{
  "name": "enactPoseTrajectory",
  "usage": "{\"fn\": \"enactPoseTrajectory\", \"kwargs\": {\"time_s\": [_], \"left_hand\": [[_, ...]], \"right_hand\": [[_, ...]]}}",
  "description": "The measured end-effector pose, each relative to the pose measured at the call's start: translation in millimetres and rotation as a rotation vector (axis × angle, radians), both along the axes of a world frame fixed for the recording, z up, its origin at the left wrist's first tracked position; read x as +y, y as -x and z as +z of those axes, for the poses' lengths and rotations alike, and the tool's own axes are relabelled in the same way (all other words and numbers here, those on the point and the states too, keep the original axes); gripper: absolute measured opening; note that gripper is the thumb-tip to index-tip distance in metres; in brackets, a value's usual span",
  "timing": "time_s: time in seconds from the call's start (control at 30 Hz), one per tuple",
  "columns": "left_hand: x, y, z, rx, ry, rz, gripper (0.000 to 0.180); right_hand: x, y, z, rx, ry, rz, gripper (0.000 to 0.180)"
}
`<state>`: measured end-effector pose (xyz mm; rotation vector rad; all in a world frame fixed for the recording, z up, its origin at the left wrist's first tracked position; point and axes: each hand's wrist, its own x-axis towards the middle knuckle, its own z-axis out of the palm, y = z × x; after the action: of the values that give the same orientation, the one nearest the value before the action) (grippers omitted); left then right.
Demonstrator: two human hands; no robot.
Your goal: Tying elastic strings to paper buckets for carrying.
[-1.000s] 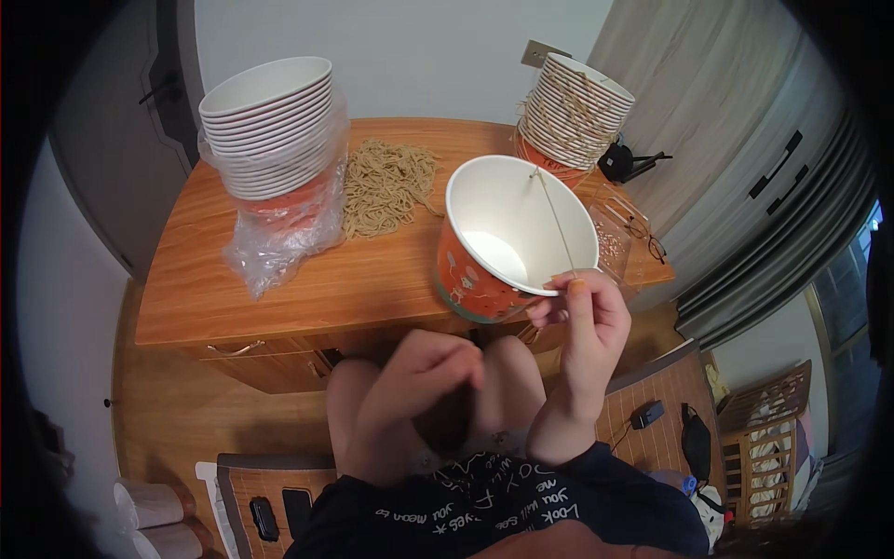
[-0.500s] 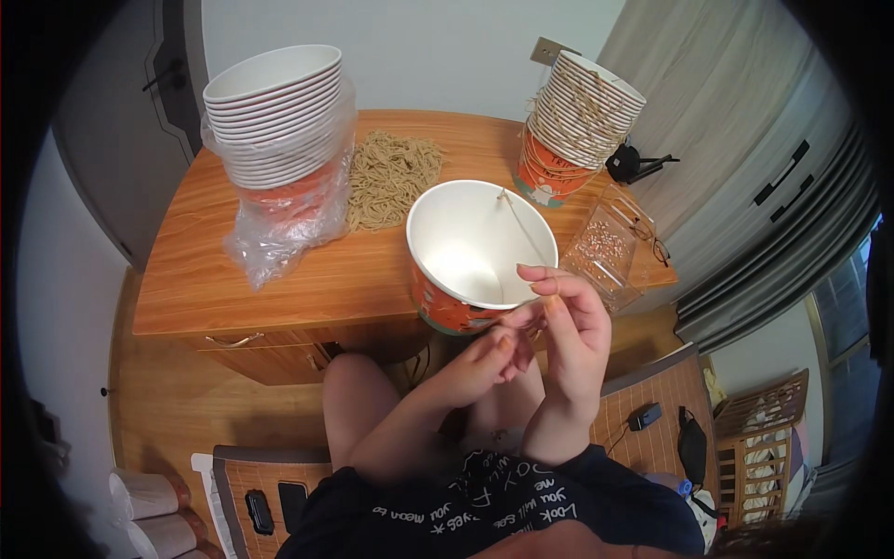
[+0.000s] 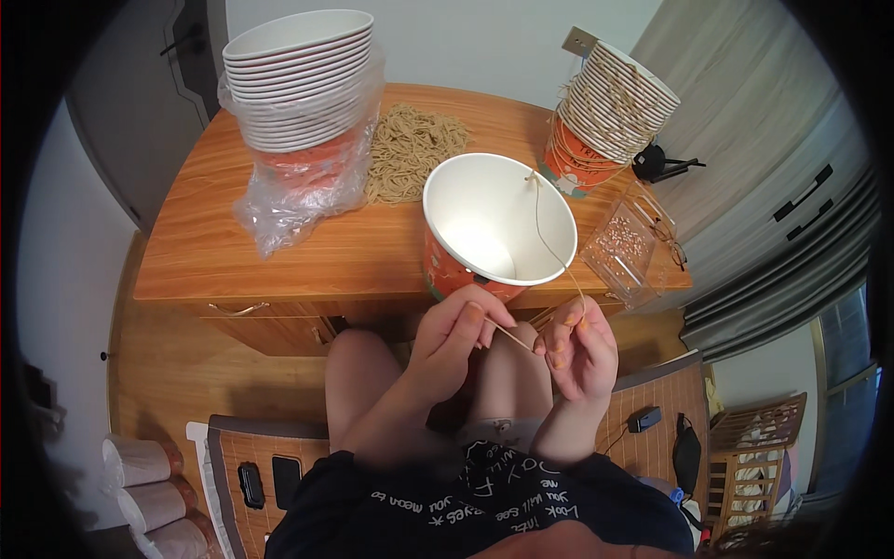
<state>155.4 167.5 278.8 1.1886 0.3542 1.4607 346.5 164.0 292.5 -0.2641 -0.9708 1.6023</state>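
Note:
A white-lined paper bucket [image 3: 475, 228] with a printed orange outside stands at the table's front edge, its mouth tilted toward me. A thin tan cord [image 3: 549, 244] is knotted near its far rim, crosses the opening and runs over the right side to my hands. My left hand [image 3: 454, 337], just below the bucket's near side, pinches the cord's end part. My right hand [image 3: 582, 352], to the right and slightly lower, has its fingers closed on the same cord. A short length stretches between both hands.
Plastic-wrapped stacked buckets [image 3: 298, 84] stand at the left, beside a pile of tan cords [image 3: 414, 154]. Corded stacked buckets [image 3: 615, 112] stand at back right. A clear tray of small pieces [image 3: 622, 244] and glasses [image 3: 672, 244] lie at the right edge of the wooden table [image 3: 214, 252].
My hands have moved apart and lower, drawing a cord length between them. The cord now hangs over the bucket's right rim. The whole view has shifted slightly.

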Motion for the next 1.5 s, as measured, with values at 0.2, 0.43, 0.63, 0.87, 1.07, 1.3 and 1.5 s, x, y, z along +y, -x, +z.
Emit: {"fn": "enactPoseTrajectory", "kwargs": {"time_s": [0.2,0.43,0.63,0.87,1.07,1.3,1.5], "left_hand": [[-0.1,12.2,4.9,0.287,-0.056,0.137,0.017],[2.3,2.4,10.8,0.791,-0.381,0.639,0.003],[-1.0,-3.8,12.9,0.854,-0.418,0.651,0.009],[-11.1,7.1,21.0,1.048,-0.507,0.876,0.016],[-3.3,19.7,9.7,0.958,-0.594,0.982,0.015],[-3.0,43.1,8.6,0.835,-0.704,1.089,0.011],[-5.7,50.4,21.5,0.781,-0.582,0.982,0.016]], "right_hand": [[-5.1,18.5,9.0,-0.343,-0.047,-0.55,0.028],[-15.3,37.2,23.3,-0.721,-0.453,-0.716,0.047],[-16.7,49.5,31.6,-0.817,-0.348,-0.676,0.05],[-14.3,39.5,48.0,-1.056,-0.626,-0.815,0.035],[-10.5,40.8,57.1,-1.291,-0.917,-0.839,0.037],[4.0,65.6,69.8,-1.378,-0.95,-0.624,0.03],[9.4,74.3,80.4,-1.327,-0.938,-0.594,0.027]]}}
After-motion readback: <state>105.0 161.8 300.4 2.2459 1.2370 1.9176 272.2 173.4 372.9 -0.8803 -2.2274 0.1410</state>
